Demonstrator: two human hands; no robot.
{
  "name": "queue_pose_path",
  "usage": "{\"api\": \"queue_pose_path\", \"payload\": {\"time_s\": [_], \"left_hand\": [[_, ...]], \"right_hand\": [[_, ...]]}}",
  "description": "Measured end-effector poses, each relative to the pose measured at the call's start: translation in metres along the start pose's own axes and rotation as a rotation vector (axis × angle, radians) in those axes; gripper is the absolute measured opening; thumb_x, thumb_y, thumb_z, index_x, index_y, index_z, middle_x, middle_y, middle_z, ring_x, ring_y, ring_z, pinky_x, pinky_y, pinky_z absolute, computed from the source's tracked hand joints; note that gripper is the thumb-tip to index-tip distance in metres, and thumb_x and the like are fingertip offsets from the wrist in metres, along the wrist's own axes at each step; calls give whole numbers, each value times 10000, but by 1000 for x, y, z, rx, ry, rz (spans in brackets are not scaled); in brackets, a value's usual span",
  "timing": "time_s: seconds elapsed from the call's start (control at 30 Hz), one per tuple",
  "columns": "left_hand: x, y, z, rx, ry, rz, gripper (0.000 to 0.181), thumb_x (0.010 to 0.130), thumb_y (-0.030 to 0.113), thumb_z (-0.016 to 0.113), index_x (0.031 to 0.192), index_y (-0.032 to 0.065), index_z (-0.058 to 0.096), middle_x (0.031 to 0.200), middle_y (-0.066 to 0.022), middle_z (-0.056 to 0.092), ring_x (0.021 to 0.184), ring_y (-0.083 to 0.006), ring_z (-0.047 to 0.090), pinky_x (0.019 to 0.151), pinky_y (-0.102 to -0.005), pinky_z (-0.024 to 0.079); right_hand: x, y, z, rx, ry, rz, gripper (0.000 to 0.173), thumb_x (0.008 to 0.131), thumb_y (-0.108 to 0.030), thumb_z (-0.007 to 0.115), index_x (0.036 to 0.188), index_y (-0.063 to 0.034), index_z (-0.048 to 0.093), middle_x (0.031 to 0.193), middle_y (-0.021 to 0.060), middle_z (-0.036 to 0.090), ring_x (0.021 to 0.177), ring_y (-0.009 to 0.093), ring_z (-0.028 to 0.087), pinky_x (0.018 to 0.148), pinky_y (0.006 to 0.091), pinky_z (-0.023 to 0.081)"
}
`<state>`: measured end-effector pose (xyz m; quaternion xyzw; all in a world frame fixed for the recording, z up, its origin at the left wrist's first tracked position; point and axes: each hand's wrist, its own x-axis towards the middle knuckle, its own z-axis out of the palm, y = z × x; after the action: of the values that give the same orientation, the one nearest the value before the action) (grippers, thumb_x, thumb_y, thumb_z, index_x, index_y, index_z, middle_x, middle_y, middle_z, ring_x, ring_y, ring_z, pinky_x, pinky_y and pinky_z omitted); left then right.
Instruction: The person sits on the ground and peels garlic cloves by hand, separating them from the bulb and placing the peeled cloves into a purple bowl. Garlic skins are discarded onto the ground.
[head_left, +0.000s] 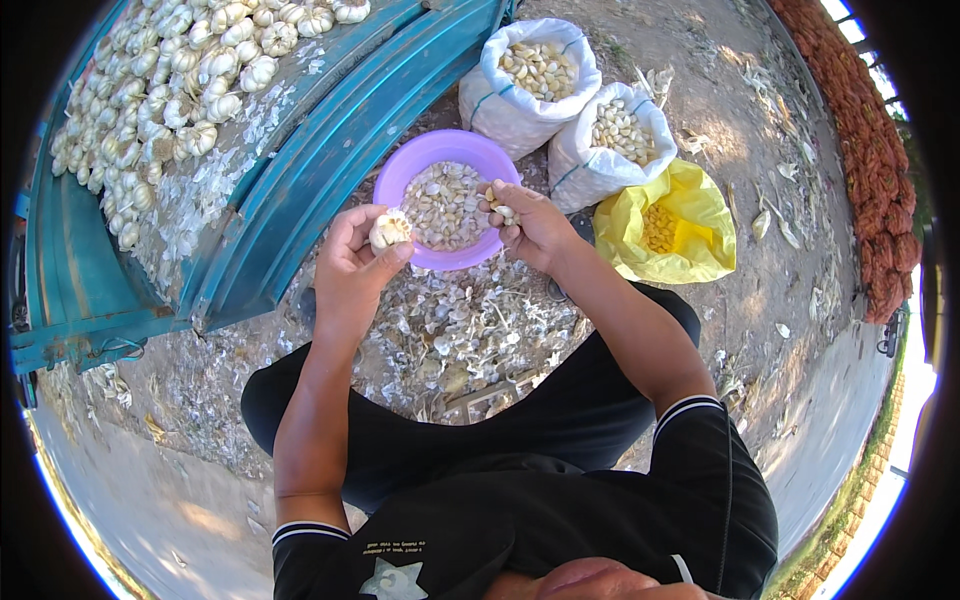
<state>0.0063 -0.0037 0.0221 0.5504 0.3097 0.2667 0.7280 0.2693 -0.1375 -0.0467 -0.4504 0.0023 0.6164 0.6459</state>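
My left hand (360, 251) grips a partly broken garlic bulb (390, 229) between thumb and fingers, at the left rim of a purple plastic basin (448, 259). Over the basin's right rim, my right hand (526, 221) pinches a few loose garlic cloves (504, 212); its fingers partly cover them. Separated cloves (446, 202) with bits of papery skin lie inside the basin.
A blue metal truck bed (360, 142) bears heaped garlic bulbs (217, 64) at left. Two white woven sacks (499, 112) and a yellow bag (675, 255) of cloves stand right of the basin. Garlic skins (450, 330) litter the ground. Red mesh sacks (862, 142) are stacked far right.
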Motion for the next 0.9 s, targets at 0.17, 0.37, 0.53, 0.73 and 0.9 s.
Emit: {"api": "queue_pose_path", "payload": {"time_s": [0.17,0.37,0.53,0.73,0.9], "left_hand": [[5,-5,7,-22,-16,-24,560,1000,-11,850,1481,-34,564,1365,-168,728,1233,-217,755,1071,-351,609],[3,-5,7,98,-14,0,563,997,16,854,1481,-38,571,1359,-171,736,1225,-216,742,1048,-370,642],[8,-18,18,46,-86,-26,562,1011,-22,828,1501,-51,554,1378,-184,733,1239,-222,759,1080,-365,612],[5,-10,12,85,-65,-53,577,1010,31,851,1507,-33,564,1371,-172,734,1230,-202,755,1058,-349,613],[6,-13,18,30,-151,-96,618,994,82,887,1541,6,609,1375,-123,717,1232,-174,736,1038,-324,614]], "right_hand": [[0,-22,-41,182,84,-83,318,1198,-258,629,1361,15,635,1117,92,729,866,90,731,540,124,559],[17,-90,-101,456,147,-293,333,1229,-224,551,1379,74,556,1250,216,731,913,179,755,580,185,591],[2,-163,-228,494,513,-571,486,1232,-182,532,1693,-77,417,1448,297,597,1138,323,720,654,249,621],[35,-114,-223,499,465,-213,403,1228,-285,546,1438,57,506,1265,254,584,979,311,671,625,264,612],[42,-158,-136,533,286,-359,808,1206,-452,563,1762,13,205,1639,356,353,1394,504,555,1050,529,658]]}}
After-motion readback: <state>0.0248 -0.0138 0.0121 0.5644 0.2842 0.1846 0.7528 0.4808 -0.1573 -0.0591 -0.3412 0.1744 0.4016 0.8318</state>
